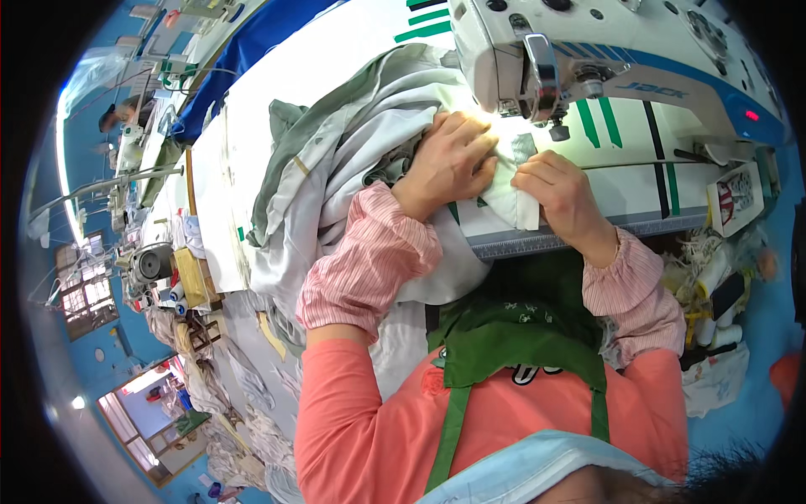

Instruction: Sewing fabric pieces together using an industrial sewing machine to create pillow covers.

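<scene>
At the left of the frame, a light-brown rectangular box [196,278] stands among workroom equipment. Left of centre, a large, rumpled white and grey-green cloth garment [336,160] spreads over the white worktable [621,189] and drapes past its near edge. At centre, the person's left hand [451,160] lies on the cloth, fingers bent; whether it pinches or only presses cannot be told. Just right of it lies a narrow white fabric flap [510,200], its upper end near the machine's lit work area. The right hand [564,197] curls with fingertips touching the flap; its thumb side is hidden, so its grip is unclear. Above, at upper right, hangs a white and blue sewing-machine head [655,71]. The step in hand seems to be lining up the flap; the next move calls for keeping it flat, fingertips clear of the needle area.
</scene>
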`<state>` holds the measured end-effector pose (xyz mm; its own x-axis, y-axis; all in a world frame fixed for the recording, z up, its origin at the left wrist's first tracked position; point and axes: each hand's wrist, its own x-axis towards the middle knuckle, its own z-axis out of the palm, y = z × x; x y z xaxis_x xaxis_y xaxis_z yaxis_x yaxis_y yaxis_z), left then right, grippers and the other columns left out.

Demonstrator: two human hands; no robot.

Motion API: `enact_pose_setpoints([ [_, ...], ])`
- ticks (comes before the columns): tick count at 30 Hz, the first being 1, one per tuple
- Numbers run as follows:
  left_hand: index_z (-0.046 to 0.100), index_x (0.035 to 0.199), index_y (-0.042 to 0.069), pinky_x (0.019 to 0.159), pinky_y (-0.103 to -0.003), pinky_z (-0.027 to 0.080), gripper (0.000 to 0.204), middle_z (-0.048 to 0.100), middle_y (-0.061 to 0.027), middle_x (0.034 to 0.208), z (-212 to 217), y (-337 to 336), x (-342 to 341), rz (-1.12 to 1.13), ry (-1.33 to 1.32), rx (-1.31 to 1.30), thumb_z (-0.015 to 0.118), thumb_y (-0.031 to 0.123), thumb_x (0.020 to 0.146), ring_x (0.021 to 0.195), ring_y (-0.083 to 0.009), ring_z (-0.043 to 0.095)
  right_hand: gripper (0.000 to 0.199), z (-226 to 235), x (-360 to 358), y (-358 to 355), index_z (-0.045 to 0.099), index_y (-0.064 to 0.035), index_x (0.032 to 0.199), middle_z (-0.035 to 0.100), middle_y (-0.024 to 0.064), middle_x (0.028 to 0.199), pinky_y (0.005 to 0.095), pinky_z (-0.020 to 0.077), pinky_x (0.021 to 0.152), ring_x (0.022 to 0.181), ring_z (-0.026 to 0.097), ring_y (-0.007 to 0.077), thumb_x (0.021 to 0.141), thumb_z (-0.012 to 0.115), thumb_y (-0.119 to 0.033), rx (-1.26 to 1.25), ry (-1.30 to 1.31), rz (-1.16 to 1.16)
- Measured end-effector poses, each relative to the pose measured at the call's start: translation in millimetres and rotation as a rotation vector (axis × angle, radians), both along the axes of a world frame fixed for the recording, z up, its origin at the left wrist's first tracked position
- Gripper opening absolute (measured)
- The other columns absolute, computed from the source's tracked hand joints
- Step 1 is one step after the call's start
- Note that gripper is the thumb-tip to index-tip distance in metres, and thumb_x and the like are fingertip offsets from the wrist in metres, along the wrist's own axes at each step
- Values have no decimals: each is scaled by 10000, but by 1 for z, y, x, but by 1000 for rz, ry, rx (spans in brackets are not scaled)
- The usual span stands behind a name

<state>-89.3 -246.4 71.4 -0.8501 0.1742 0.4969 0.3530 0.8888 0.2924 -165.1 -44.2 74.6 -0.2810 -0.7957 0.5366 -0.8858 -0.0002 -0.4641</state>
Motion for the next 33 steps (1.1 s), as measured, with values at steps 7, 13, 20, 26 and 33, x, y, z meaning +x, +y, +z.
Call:
enact_pose_setpoints([
  [7, 638, 886, 57, 828, -375, 405, 226, 599, -89, 944, -2, -30, -20, -2, 2, -45, 671, 159, 688, 959, -261, 565, 162, -6, -20, -17, 627, -51, 862, 625, 61, 871, 343, 506, 708, 849, 621, 251, 701, 610, -38, 101, -38, -47],
  [13, 629, 833, 66, 837, -363, 428, 152, 605, -66, 935, 5, -42, -22, -84, 49, -89, 665, 124, 697, 941, -251, 574, 214, -8, -19, -21, 649, -63, 894, 636, 76, 883, 353, 503, 707, 838, 624, 274, 694, 620, 9, 47, -47, -94],
  [20, 584, 877, 73, 701, -351, 462, 263, 569, -51, 841, 19, -18, 7, -250, 124, -147, 724, 161, 672, 775, -236, 571, 250, -1, -3, -3, 655, -39, 860, 626, 77, 842, 341, 486, 719, 821, 600, 249, 635, 652, 69, -76, -174, -96],
  [26, 549, 995, 55, 791, -373, 405, 481, 554, -93, 944, 13, 35, 17, 17, 144, -106, 782, 236, 614, 888, -271, 533, 190, 12, 4, 0, 648, -21, 845, 626, 86, 813, 336, 485, 682, 784, 604, 241, 673, 687, 47, -120, -171, -121],
  [33, 559, 792, 101, 720, -345, 398, 191, 550, -26, 895, 5, 27, 3, 128, 316, -259, 634, 198, 646, 854, -207, 527, 161, 18, 12, 0, 626, -17, 823, 616, 76, 783, 334, 482, 672, 757, 589, 244, 685, 695, 29, -181, -31, -152],
])
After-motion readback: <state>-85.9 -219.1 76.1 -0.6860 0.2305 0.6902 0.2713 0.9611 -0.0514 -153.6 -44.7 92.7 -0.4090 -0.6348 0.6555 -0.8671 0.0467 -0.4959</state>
